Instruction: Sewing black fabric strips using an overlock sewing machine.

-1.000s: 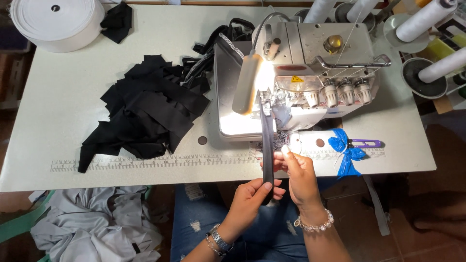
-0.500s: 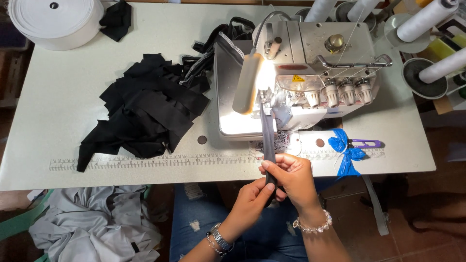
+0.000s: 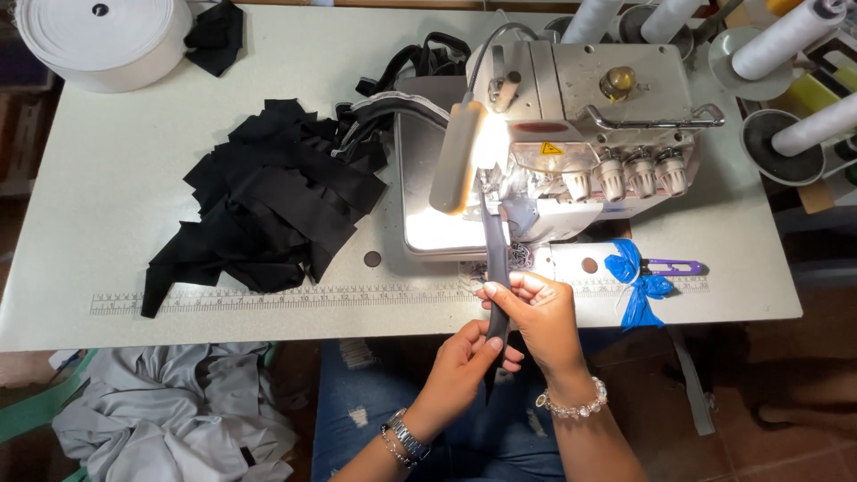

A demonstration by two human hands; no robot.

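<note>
A narrow black fabric strip (image 3: pixel 494 254) runs from under the presser foot of the overlock sewing machine (image 3: pixel 571 134) toward me over the table's front edge. My right hand (image 3: pixel 536 317) grips the strip from the right, just in front of the machine. My left hand (image 3: pixel 464 361) pinches the strip's lower end below the table edge. The machine's lamp (image 3: pixel 460 156) is lit and shines on the bed.
A pile of black fabric pieces (image 3: pixel 268 201) lies left of the machine on the white table (image 3: pixel 107 223). A big white elastic roll (image 3: pixel 103 40) sits far left. Thread cones (image 3: pixel 794 36) stand at the right. A blue ribbon with purple snips (image 3: pixel 647 272) lies near. Grey cloth (image 3: pixel 170 419) lies below.
Both hands slid down the strip toward me, away from the presser foot. The strip stays under the machine's foot.
</note>
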